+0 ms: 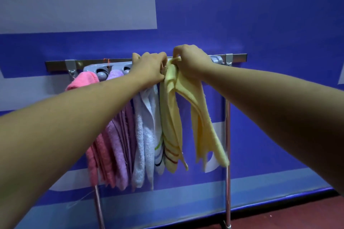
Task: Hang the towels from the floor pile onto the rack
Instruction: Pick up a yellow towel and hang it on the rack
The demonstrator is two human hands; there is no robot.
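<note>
Your left hand (149, 69) and right hand (191, 61) both pinch the bunched top of the yellow towel (173, 117) at the rack (111, 67). Judged soft, light and limp, so hold it by that top edge. Its long axis hangs vertical, free end pointing floorward, just beside the white towel (147, 135).

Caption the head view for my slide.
At the rack, left hand and right hand pinch the yellow towel; pink towel, purple towel, white towel hang left.
</note>
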